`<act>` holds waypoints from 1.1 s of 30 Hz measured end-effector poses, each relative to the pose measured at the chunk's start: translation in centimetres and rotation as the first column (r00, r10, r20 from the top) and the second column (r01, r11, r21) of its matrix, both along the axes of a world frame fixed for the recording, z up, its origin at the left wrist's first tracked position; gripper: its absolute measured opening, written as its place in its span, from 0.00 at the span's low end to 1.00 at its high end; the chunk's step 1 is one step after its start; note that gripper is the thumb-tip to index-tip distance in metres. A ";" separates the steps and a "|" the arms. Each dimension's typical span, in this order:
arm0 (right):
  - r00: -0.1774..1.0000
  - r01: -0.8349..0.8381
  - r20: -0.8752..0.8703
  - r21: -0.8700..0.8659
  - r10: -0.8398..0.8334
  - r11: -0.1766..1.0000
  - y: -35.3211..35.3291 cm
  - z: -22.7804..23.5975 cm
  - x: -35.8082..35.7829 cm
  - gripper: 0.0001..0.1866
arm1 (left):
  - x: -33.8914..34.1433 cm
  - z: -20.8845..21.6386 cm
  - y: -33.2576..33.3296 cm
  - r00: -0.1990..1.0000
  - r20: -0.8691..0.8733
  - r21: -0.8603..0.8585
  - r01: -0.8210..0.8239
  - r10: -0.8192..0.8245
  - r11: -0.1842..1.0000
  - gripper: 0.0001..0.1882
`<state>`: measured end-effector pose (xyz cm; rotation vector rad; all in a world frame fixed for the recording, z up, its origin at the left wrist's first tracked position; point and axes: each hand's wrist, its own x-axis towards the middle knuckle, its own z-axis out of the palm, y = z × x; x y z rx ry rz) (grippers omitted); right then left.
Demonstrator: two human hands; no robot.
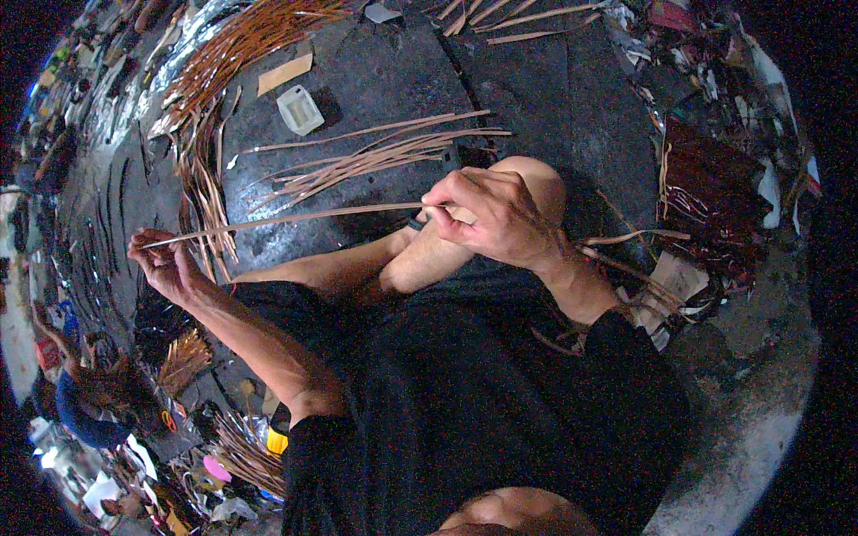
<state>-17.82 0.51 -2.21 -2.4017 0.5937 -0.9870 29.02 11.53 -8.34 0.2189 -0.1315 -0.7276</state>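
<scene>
A long thin tan cane strip [295, 219] stretches level between my two hands above my bent knee [527, 183]. My left hand [165, 263] pinches its left end out to the side. My right hand [487, 214] grips the other end over the knee, together with a small dark-handled tool [416, 223] that I cannot make out clearly. I sit on a dark stone floor [384, 71] in black clothes.
A loose bunch of cut strips [375, 156] lies on the floor ahead. A large curved bundle of cane [223, 62] arcs at upper left, next to a white rectangular container [299, 109] and a flat tan piece [286, 73]. A dark red woven piece [706, 192] lies right.
</scene>
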 end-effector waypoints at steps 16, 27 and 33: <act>0.974 -0.150 -0.151 0.139 0.170 0.979 1.7 -5.0 5.7 0.08 | -21.0 2.7 0.0 0.008 0.599 0.798 0.082 -0.801 0.598 0.14; 0.974 -0.030 -0.216 0.201 0.075 0.979 0.3 -1.8 2.5 0.08 | -24.5 2.0 -0.9 -0.277 0.823 0.391 -0.357 -0.496 0.848 0.06; 0.973 -0.013 -0.223 0.169 0.051 0.986 0.1 -1.6 0.2 0.08 | -24.7 2.4 -0.8 -0.203 0.799 0.473 -0.368 -0.565 0.801 0.06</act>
